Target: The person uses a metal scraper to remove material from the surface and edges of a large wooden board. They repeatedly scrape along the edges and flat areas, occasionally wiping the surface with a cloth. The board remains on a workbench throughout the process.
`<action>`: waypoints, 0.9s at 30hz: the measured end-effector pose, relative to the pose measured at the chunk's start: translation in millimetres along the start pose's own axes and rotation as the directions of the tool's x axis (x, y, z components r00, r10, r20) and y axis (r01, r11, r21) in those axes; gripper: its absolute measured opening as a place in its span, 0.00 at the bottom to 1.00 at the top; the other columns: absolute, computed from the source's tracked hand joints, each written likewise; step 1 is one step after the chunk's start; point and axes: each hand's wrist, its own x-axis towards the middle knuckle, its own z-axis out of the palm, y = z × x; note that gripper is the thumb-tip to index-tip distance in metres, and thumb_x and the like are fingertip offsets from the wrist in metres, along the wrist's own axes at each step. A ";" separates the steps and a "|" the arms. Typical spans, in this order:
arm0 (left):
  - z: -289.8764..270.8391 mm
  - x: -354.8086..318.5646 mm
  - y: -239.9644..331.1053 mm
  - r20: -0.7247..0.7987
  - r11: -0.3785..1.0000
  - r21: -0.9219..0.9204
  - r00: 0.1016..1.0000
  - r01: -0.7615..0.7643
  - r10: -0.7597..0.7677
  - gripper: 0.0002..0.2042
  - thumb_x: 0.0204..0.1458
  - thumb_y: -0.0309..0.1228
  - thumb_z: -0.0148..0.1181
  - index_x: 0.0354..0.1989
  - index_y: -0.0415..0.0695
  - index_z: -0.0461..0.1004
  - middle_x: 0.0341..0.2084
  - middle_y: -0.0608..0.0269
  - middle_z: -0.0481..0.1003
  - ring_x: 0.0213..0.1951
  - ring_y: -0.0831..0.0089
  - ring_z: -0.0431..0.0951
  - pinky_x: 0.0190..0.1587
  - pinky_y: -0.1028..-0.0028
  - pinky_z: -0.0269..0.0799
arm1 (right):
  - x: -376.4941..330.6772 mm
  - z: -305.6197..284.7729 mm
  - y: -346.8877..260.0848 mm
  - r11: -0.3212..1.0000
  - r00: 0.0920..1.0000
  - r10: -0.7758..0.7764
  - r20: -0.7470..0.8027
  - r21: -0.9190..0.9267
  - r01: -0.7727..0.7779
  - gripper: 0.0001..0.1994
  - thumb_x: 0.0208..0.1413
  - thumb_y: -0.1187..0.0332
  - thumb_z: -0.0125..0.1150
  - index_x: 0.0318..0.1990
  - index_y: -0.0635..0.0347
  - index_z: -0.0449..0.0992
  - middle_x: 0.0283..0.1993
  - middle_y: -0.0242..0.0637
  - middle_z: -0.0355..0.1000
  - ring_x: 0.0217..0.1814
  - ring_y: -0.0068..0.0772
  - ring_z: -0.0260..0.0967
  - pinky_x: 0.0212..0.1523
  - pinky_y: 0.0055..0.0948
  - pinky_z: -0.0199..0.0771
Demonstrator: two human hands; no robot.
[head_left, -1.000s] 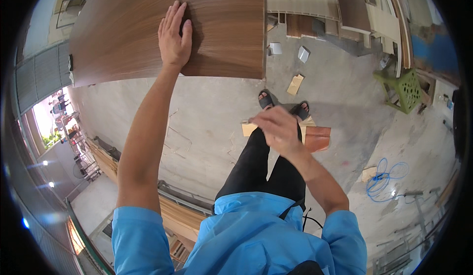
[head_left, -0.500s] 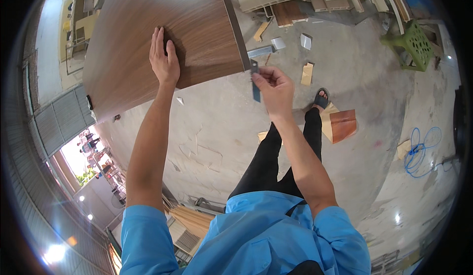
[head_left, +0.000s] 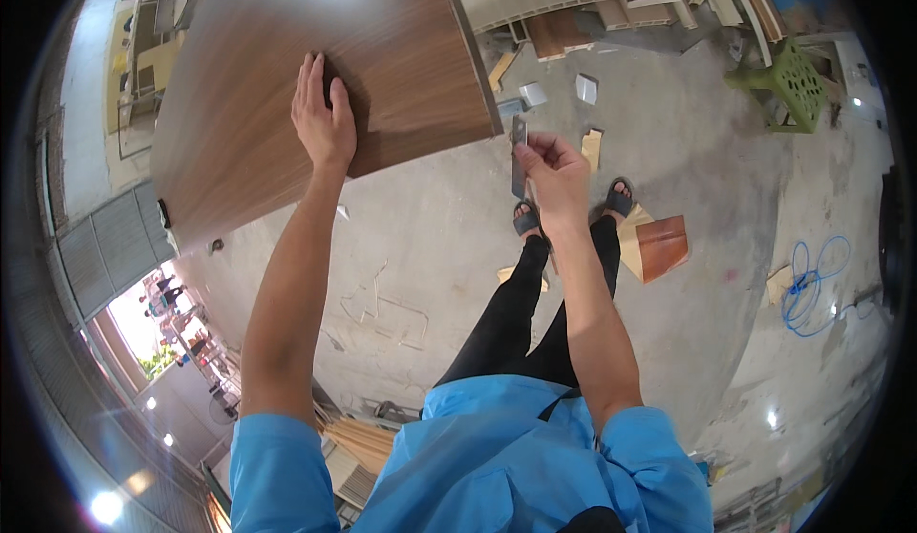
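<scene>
A large brown wood-grain board [head_left: 420, 84] fills the upper left of the view, its near corner toward me. My left hand [head_left: 325, 122] lies on it, fingers stretched out and pointing away from me. Just off the board's right corner, my right hand [head_left: 557, 178] pinches a short, flat grey metal strip [head_left: 519, 156] between thumb and fingers. The strip points up and down in the view and has a small hole near its far end. A gap separates it from the board's edge. I cannot make out whether the strip is a blade.
Board offcuts [head_left: 559, 34] are heaped on the floor at the far side. A green plastic stool [head_left: 788, 89] stands at the far right. Scraps of cardboard [head_left: 592, 149], a reddish-brown sheet [head_left: 662, 248] and a coiled blue hose [head_left: 807, 289] lie on the concrete floor.
My right hand has moved slightly right with the metal strip, away from the board's corner. My left hand stays flat on the board. A second sandalled foot now shows below the strip.
</scene>
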 end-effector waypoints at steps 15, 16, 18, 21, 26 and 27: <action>-0.6 -5.0 -0.2 0.030 0.998 0.024 0.998 0.055 -0.056 0.25 0.71 0.42 0.50 0.72 0.45 0.71 0.74 0.53 0.68 0.77 0.53 0.62 0.78 0.53 0.54 | -20.2 31.2 31.3 0.890 0.951 -0.308 -0.023 0.347 0.297 0.06 0.65 0.77 0.71 0.46 0.65 0.80 0.42 0.29 0.80 0.41 0.15 0.73 0.45 0.17 0.72; -0.6 -4.4 0.0 0.043 0.997 0.038 0.996 0.073 -0.075 0.25 0.71 0.42 0.50 0.72 0.45 0.71 0.74 0.53 0.68 0.77 0.53 0.62 0.78 0.53 0.54 | -22.0 34.3 35.1 0.879 0.950 -0.311 0.012 0.383 0.283 0.06 0.65 0.77 0.71 0.47 0.65 0.80 0.42 0.29 0.79 0.41 0.15 0.73 0.45 0.17 0.72; -0.4 -4.4 -0.3 0.025 0.998 0.028 0.998 0.059 -0.060 0.25 0.71 0.43 0.50 0.72 0.46 0.71 0.74 0.53 0.68 0.77 0.52 0.62 0.78 0.53 0.53 | -25.3 38.8 43.1 0.930 0.966 -0.252 -0.064 0.259 0.260 0.06 0.66 0.77 0.70 0.47 0.64 0.80 0.42 0.28 0.79 0.42 0.15 0.73 0.46 0.17 0.72; 0.9 -6.4 -1.7 0.029 0.998 0.000 0.998 0.057 -0.057 0.25 0.71 0.43 0.50 0.73 0.46 0.71 0.75 0.53 0.68 0.77 0.52 0.62 0.78 0.54 0.53 | -25.4 40.1 53.1 0.921 0.957 -0.259 -0.128 0.266 0.285 0.06 0.67 0.77 0.69 0.48 0.64 0.79 0.41 0.30 0.79 0.41 0.18 0.74 0.46 0.22 0.75; -0.6 -7.2 -0.6 0.030 0.998 0.019 0.997 0.064 -0.065 0.25 0.71 0.42 0.51 0.72 0.46 0.71 0.74 0.52 0.68 0.77 0.52 0.63 0.78 0.54 0.54 | -14.0 31.3 53.5 0.910 0.961 -0.261 -0.093 0.309 0.277 0.06 0.68 0.76 0.68 0.48 0.62 0.79 0.41 0.31 0.79 0.40 0.20 0.75 0.43 0.24 0.76; -1.1 -5.8 0.0 0.029 0.998 0.016 0.998 0.061 -0.061 0.25 0.71 0.41 0.51 0.72 0.46 0.71 0.74 0.52 0.68 0.77 0.52 0.63 0.78 0.54 0.54 | -10.8 29.0 51.1 0.918 0.971 -0.225 -0.084 0.316 0.240 0.06 0.68 0.76 0.68 0.48 0.62 0.79 0.41 0.31 0.79 0.40 0.20 0.75 0.42 0.25 0.77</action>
